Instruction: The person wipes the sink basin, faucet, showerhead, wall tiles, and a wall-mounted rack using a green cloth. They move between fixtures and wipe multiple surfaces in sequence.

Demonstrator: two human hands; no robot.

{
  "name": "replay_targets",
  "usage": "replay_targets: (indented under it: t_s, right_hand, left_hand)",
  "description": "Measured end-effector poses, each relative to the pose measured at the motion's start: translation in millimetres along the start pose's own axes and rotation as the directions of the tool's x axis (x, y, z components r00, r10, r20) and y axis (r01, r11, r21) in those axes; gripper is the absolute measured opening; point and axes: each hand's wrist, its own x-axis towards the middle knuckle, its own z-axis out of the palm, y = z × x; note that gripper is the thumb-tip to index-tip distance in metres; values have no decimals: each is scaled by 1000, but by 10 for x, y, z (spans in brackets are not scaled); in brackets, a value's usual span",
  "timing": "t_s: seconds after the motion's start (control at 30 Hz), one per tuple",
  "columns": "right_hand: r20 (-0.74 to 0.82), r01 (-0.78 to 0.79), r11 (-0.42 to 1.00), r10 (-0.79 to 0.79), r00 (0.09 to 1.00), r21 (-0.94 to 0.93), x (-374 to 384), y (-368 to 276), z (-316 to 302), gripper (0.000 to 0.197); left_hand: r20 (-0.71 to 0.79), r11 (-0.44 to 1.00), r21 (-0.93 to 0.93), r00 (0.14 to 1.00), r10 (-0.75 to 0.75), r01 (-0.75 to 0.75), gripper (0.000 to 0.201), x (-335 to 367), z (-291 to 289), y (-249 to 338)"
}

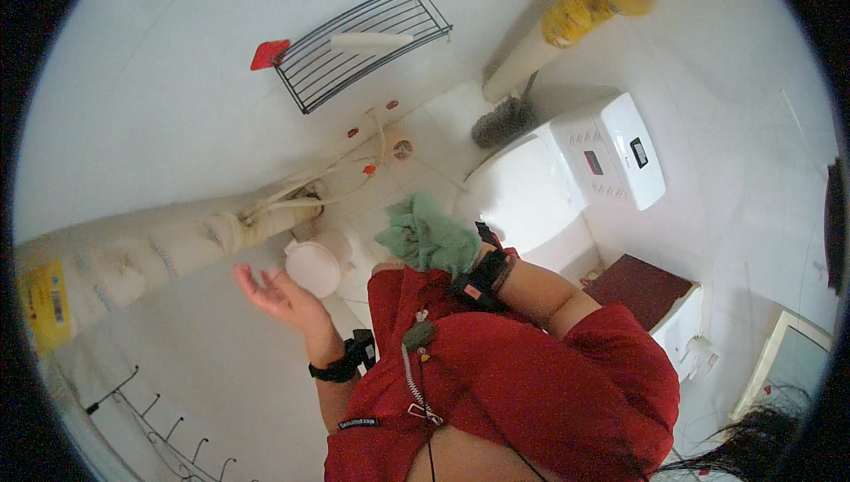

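My right hand is at the centre, mostly hidden by a crumpled green cloth (434, 236) that it holds. Just beyond the cloth, to the right, stands a white toilet (522, 190) with a boxy white tank (620, 150). My left hand (282, 299) is raised at the left with its fingers apart and nothing in it. Beside it, a little to the right, is a round white bin (319, 262) on the tiled floor. Both my wrists carry black straps.
A black wire shelf (354, 57) with a white roll hangs on the far wall. Wrapped pipes (133, 261) run along the left wall, and a yellow-wrapped pipe (580, 17) rises far right. A dark bristly brush (503, 121) stands beside the toilet. Hooks (168, 429) are at lower left.
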Motion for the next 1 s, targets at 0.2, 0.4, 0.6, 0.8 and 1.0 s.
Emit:
replay_targets:
  t_s: [0.2, 0.4, 0.6, 0.8, 1.0]
  right_hand:
    - [51, 253, 739, -284, 957, -624, -121, -107, -214, 18]
    - [-47, 479, 878, -478, 877, 19, -61, -243, 76, 27]
    - [-336, -127, 318, -787, 518, -940, -255, -93, 531, 23]
    - [-8, -25, -8, -823, 568, -1000, -367, -30, 491, 22]
    - [-412, 172, 562, -752, 514, -809, -529, -107, 275, 23]
  left_hand:
    - [280, 987, -158, 960, 21, 25, 44, 307, 523, -162]
    - [488, 962, -89, 831, 267, -256, 25, 955, 964, -30]
    - [655, 700, -164, 454, 604, -695, 24, 1646, 1769, 164]
    - [813, 395, -36, 203, 545, -918, 37, 1809, 2642, 153]
    - [950, 383, 123, 220, 221, -916, 26, 1844, 2879, 233]
